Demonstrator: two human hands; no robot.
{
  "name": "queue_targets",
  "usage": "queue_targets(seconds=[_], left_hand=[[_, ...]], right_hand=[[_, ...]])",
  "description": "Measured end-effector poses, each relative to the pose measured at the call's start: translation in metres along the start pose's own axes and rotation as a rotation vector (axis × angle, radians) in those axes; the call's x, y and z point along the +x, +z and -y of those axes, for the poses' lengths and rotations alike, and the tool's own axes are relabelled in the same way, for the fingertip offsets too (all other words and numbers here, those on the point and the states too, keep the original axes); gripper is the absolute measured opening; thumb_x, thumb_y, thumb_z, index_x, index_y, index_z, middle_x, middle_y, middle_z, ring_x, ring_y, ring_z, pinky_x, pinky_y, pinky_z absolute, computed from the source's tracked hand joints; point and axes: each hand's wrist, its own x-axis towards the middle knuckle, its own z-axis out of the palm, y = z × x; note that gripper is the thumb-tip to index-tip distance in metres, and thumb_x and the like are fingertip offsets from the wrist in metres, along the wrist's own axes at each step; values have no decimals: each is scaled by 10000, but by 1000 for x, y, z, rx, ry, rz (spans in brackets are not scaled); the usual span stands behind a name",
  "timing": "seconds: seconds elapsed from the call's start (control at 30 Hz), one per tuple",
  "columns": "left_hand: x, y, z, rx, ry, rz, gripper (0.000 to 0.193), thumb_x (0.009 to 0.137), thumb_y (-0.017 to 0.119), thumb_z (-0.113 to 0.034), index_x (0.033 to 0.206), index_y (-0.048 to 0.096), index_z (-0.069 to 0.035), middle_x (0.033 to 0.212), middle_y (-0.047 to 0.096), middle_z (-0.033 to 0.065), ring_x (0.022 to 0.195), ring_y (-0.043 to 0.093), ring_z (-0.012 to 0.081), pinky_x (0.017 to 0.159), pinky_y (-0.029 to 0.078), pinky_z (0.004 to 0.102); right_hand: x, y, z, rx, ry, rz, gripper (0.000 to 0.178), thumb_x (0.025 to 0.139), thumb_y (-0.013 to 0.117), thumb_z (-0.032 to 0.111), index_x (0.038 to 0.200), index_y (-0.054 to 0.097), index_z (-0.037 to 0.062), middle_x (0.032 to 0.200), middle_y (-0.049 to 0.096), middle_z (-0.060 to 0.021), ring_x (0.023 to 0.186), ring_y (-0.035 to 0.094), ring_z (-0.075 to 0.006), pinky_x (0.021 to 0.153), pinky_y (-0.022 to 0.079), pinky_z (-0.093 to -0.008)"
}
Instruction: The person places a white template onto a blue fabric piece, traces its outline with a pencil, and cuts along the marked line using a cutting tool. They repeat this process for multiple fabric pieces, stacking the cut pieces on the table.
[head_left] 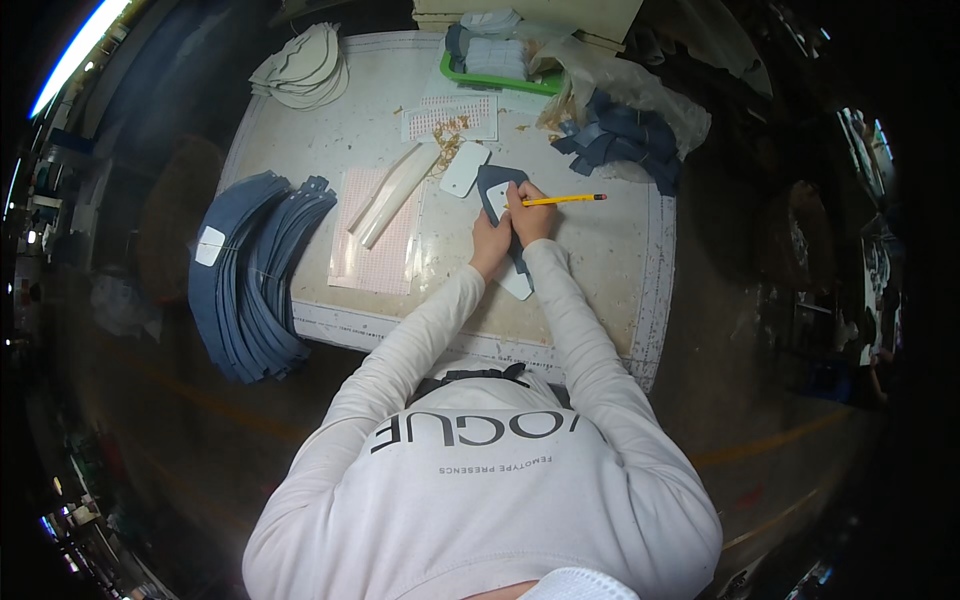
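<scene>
Pale long-sleeved top fills near edge of view, both forearms reaching fwd onto worktable point(600, 290), a pale, stained surface w/ ruled border. Left hand point(490, 243) flat, fingers pressing down on lower end of dark blue cut piece point(497, 190), not closed round it; a white template point(497, 200) lies on top of that piece, hand touching it. Right hand point(530, 213) just beside left, clenched round yellow pencil point(563, 200), the long end sticking out to the right, tip end hidden by the fingers at the template. Another white template point(518, 285) pokes out under right wrist. Left of hands: pink gridded sheet point(375, 235) w/ two cream strips point(392, 193) lying slantwise across it; a rounded white template point(465, 170) just beside the blue piece. At table's left edge, big fanned stack of blue curved pieces point(255, 275), hanging partly over the rim, small white tag point(209, 245) on it. Further back: second dotted sheet point(450, 118) w/ tan shavings point(452, 130). Far right, heap of dark blue scraps point(625, 140) beside crumpled clear plastic bag point(625, 85). Far middle, green tray point(495, 75) holding pale pieces. Far left corner, stack of cream curved pieces point(305, 70).
</scene>
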Motion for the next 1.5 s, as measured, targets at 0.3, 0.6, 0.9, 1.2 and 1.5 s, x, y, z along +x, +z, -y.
queue_targets(seconds=[0.3, 0.6, 0.9, 1.2, 1.5], left_hand=[[0, 3, 2, -76, 13, -9, 382, 848, 601, -188, 1147, 547, 44, 1071, 639, 226, 1009, 622, 337, 861, 476, 377], [5, 3, 7, -60, 55, -12, 349, 846, 604, -163, 1125, 560, 42, 1057, 648, 211, 1000, 627, 324, 858, 476, 377], [-2, 3, -2, -77, 11, 0, 346, 857, 590, -133, 1153, 544, 39, 1070, 649, 198, 1000, 629, 308, 860, 475, 364], [-1, 1, -3, -22, 2, 10, 365, 857, 586, -141, 1170, 535, 40, 1081, 643, 204, 1012, 625, 315, 869, 473, 367], [1, 2, 1, -36, 13, 8, 366, 858, 588, -141, 1173, 531, 37, 1092, 638, 203, 1011, 625, 311, 863, 476, 364]], right_hand=[[1, -1, 4, -119, -46, -46, 295, 826, 651, 152, 608, 485, 43, 513, 534, -93, 426, 514, -237, 445, 394, -345], [1, 2, -6, -40, 51, -87, 316, 840, 638, 138, 612, 460, 13, 504, 487, -53, 454, 416, -107, 456, 359, -302], [0, 2, -11, -106, -31, -127, 298, 804, 658, 132, 601, 463, 35, 500, 484, -97, 407, 452, -241, 439, 365, -345], [0, 2, -14, -86, -10, -176, 280, 812, 645, 131, 611, 475, 34, 512, 502, -100, 427, 479, -240, 450, 383, -355], [1, 1, -12, -125, -22, -199, 288, 822, 637, 136, 612, 469, 30, 503, 494, -101, 424, 463, -240, 446, 372, -356]])
